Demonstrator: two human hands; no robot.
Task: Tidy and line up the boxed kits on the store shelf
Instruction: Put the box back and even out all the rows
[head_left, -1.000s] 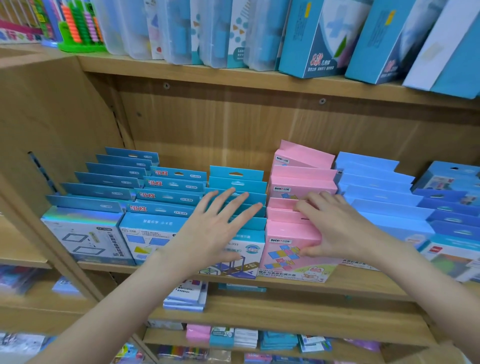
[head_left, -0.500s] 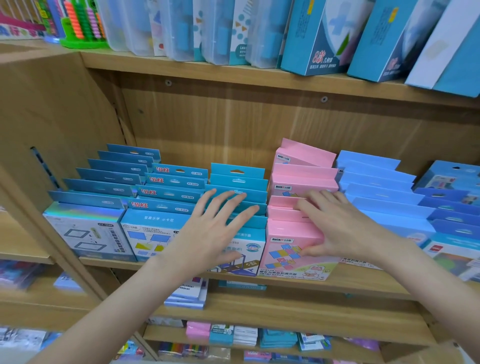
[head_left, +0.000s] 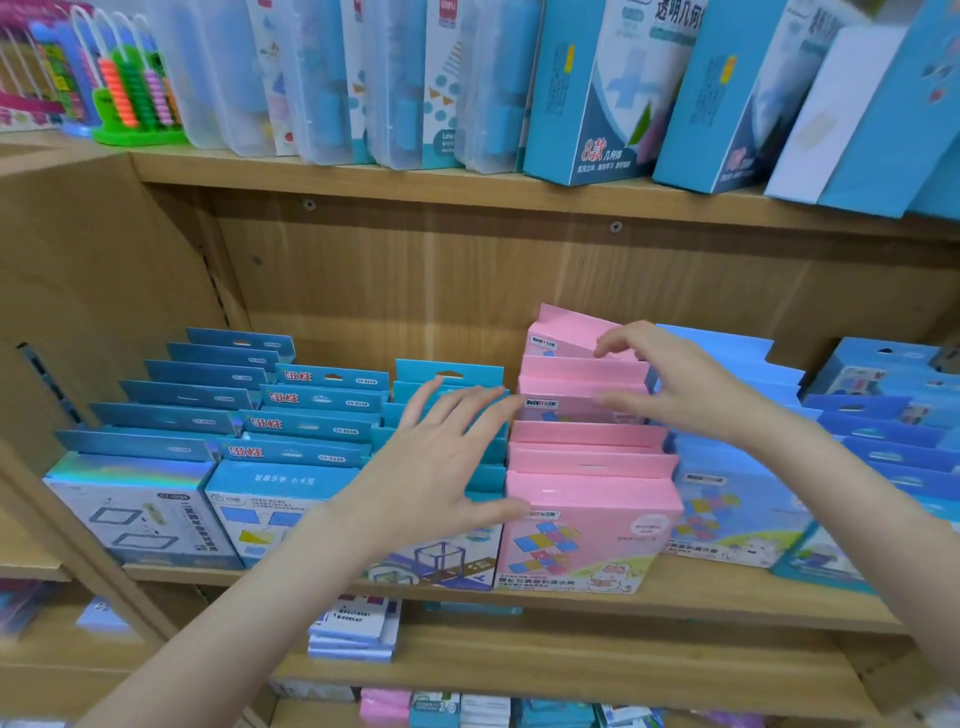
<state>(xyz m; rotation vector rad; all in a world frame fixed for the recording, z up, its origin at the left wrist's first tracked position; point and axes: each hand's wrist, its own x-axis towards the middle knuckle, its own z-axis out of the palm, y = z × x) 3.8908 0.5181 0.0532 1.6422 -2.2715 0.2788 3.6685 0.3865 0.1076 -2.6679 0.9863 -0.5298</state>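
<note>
The right hand (head_left: 680, 384) has climbed to the rear pink boxes (head_left: 587, 400) — fingers loosely curled, pinching nothing — while the left hand (head_left: 441, 462), released, steadies the teal row (head_left: 447, 384); back boxes next.

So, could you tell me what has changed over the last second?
The right hand moved from the front pink boxes up to the rear pink boxes, fingers now at their tops. The left hand stayed spread on the teal row; boxes look unmoved.
</note>
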